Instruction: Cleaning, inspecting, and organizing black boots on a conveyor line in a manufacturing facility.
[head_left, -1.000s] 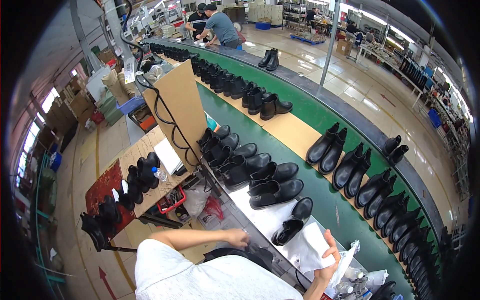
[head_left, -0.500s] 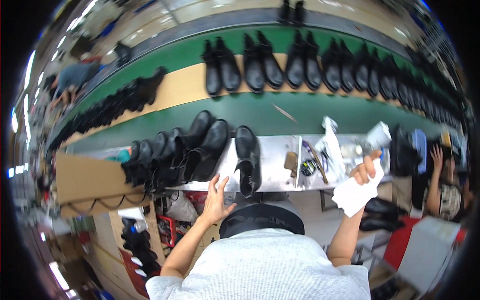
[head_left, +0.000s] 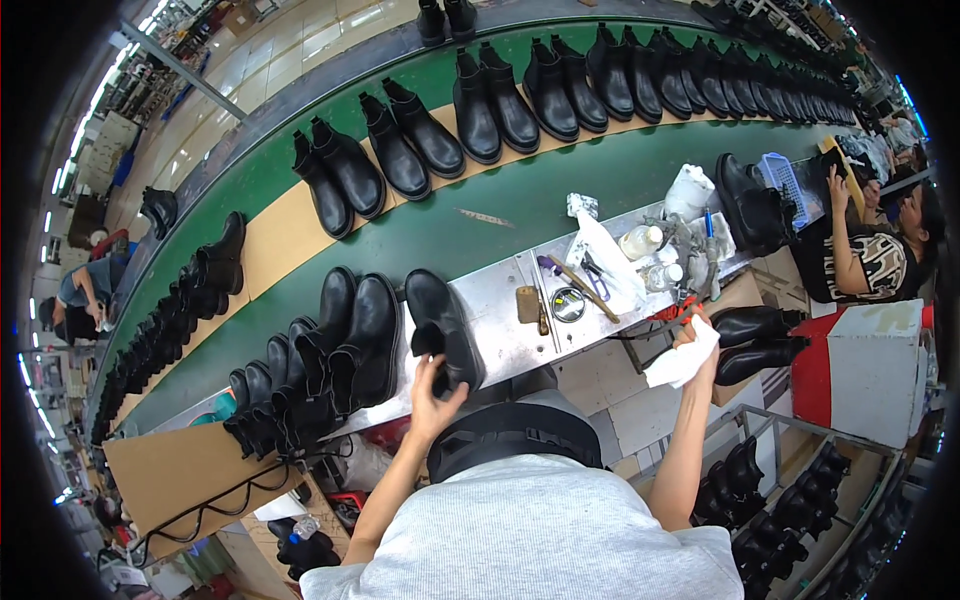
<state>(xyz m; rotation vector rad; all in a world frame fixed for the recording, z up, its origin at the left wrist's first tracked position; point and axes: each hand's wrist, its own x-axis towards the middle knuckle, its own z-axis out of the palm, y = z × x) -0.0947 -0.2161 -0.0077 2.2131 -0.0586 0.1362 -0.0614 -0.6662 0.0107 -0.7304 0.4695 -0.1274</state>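
A single black ankle boot (head_left: 452,315) lies on the metal work surface in front of me, its toe pointing away. My left hand (head_left: 436,398) is at its near end, fingers at the shaft opening and thumb against the heel side, gripping the boot there. Close to its left stands a group of black boots (head_left: 372,325) with their toes turned away. Over on the right, my right hand (head_left: 698,328) is closed on a white cloth (head_left: 686,358), which hangs off the front edge of the work surface.
A brush (head_left: 528,304), a round tin (head_left: 568,304), bottles (head_left: 640,241) and a white roll (head_left: 689,192) stand to the right. Rows of boots (head_left: 495,110) line the green belt (head_left: 420,235) beyond. A cardboard box (head_left: 190,480) is at left. Another person (head_left: 870,250) works at far right.
My left hand has gone from beside the single boot to a hold at its near end. The view has turned, shifting the whole scene. The white cloth stays in my right hand.
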